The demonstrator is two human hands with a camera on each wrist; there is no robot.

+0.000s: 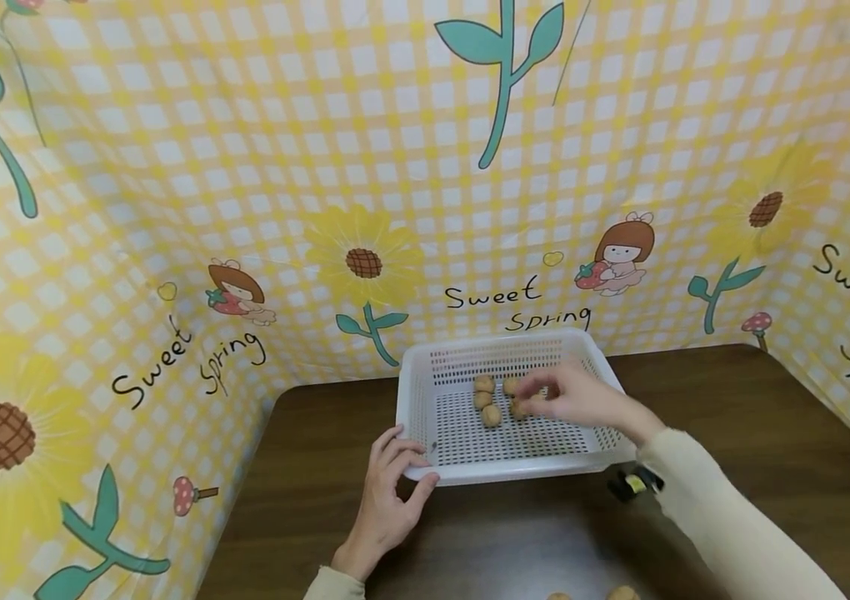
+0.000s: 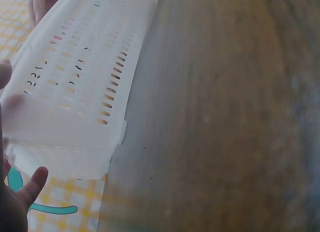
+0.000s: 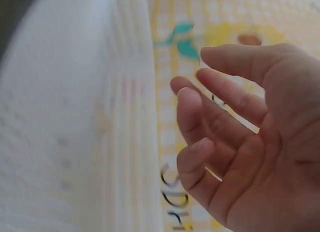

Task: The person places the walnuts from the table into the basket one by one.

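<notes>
A white perforated basket (image 1: 462, 454) sits on the dark wooden table (image 1: 732, 417) and holds several walnuts (image 1: 487, 400). My left hand (image 1: 404, 463) grips its near left corner, fingers on the rim and thumb against the front wall. The left wrist view shows that thumb (image 2: 31, 184) below the basket's slotted wall (image 2: 80, 81). My right hand (image 1: 539, 393) hovers inside the basket just right of the walnuts, fingertips close to one walnut (image 1: 518, 409). Seen from the right wrist, the right hand (image 3: 235, 137) has loosely bent fingers and an empty palm beside the blurred basket wall (image 3: 75, 117).
Two more walnuts (image 1: 622, 593) lie at the table's near edge. A small black and yellow object (image 1: 635, 483) sits by my right sleeve, in front of the basket. Yellow checked cloth printed with sunflowers (image 1: 363, 262) walls in the table at the back and both sides.
</notes>
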